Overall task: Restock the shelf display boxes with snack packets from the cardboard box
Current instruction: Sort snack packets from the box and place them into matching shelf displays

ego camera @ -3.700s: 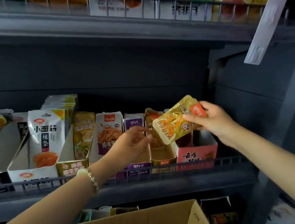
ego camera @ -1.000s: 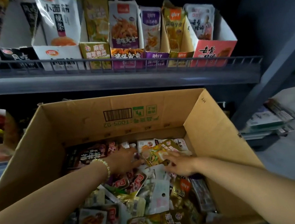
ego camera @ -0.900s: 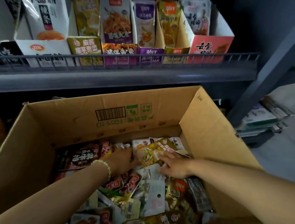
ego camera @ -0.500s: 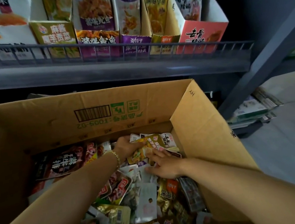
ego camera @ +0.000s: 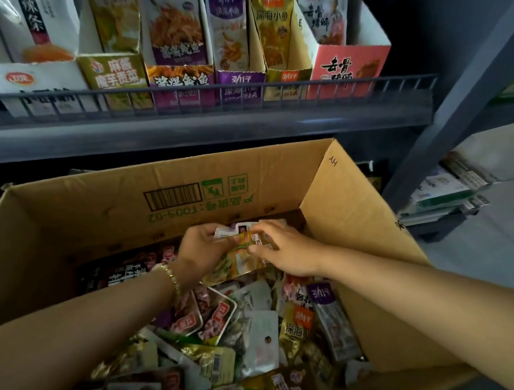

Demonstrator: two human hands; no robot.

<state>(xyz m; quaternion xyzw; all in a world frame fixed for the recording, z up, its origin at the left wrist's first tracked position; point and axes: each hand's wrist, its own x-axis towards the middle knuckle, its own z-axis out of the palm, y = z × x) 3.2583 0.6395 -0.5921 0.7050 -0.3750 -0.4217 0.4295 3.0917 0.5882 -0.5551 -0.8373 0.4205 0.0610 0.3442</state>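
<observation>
Your left grip [ego camera: 204,249] and your right grip [ego camera: 287,249] both grasp a gold-green packet [ego camera: 241,262], near the far wall of the cardboard box [ego camera: 90,207], toward its far right corner. On the shelf [ego camera: 178,130] the display boxes [ego camera: 238,84] show packets at their front, also the red display box [ego camera: 346,66] at the right end. I judge the restocking is about midway: many loose packets [ego camera: 259,339] lie in the cardboard box. How full each display box is behind, you cannot see. The white packets [ego camera: 240,228] between your grips are partly hidden.
</observation>
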